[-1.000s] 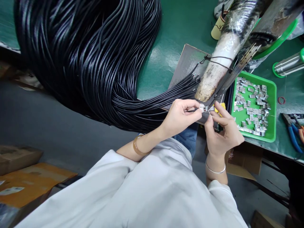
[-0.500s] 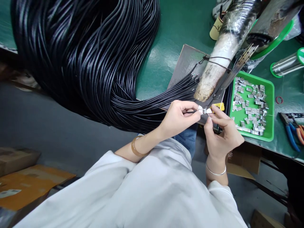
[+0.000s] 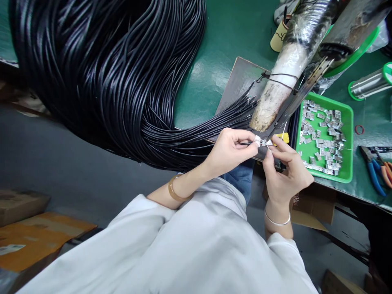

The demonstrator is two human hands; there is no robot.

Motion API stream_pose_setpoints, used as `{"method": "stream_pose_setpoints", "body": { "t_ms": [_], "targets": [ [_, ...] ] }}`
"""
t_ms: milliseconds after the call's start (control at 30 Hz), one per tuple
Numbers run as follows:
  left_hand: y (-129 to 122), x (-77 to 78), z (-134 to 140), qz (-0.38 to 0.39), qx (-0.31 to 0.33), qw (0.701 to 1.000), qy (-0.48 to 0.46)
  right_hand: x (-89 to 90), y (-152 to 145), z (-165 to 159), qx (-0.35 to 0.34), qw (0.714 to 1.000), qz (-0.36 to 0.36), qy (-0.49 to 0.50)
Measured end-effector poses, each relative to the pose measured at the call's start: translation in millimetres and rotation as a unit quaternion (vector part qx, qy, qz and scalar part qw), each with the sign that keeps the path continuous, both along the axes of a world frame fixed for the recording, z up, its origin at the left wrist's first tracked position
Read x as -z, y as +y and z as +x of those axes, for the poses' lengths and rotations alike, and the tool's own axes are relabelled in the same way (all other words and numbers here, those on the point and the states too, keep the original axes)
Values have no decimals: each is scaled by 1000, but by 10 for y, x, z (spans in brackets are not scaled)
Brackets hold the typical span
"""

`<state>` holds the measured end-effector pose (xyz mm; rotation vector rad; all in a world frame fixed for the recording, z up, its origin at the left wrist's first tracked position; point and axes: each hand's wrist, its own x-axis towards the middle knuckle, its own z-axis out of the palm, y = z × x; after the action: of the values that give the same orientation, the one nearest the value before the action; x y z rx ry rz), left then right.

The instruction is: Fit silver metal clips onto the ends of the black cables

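Observation:
My left hand [image 3: 234,149] is closed in a pinch on a black cable [image 3: 245,143], with a white covering on one fingertip. A small silvery metal connector [image 3: 263,142] sits at the cable's end, between my two hands. My right hand [image 3: 286,169] is closed, thumb and fingertip pinching a thin silvery wire [image 3: 284,130] that looks like solder; its end is beside the connector. Just above the fingertips is the lower end of a dark metal holder [image 3: 289,108]. A thick bundle of black cables [image 3: 159,102] runs in from the left, stripped ends [image 3: 251,98] resting on a grey board [image 3: 237,79].
A plastic-wrapped pipe [image 3: 275,87] slants down over the board. Right of it, a green tray [image 3: 349,155] holds many metal connectors. Pliers [image 3: 373,171], a red rubber band [image 3: 359,129] and a spool of silvery wire [image 3: 367,87] lie farther right. A yellow piece [image 3: 283,137] is behind my right fingers.
Both hands stay nearly in place, with the same pinch on the cable and the wire. The wire shows more clearly above my right hand, and the view has shifted slightly.

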<state>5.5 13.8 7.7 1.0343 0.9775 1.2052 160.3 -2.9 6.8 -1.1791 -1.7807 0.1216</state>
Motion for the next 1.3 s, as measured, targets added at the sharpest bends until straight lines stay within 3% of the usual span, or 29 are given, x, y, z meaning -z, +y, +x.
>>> {"method": "stream_pose_setpoints", "body": {
  "t_ms": [467,733,1300],
  "targets": [
    [17,-51,-8,47,-23,995,85,-108,9,-36,-13,999,-34,35],
    [5,-44,-9,32,-13,997,66,-96,-26,-35,-17,997,-53,61],
    [-30,-56,32,66,-37,991,110,-139,38,-20,-5,1000,9,-14]
  ]
}}
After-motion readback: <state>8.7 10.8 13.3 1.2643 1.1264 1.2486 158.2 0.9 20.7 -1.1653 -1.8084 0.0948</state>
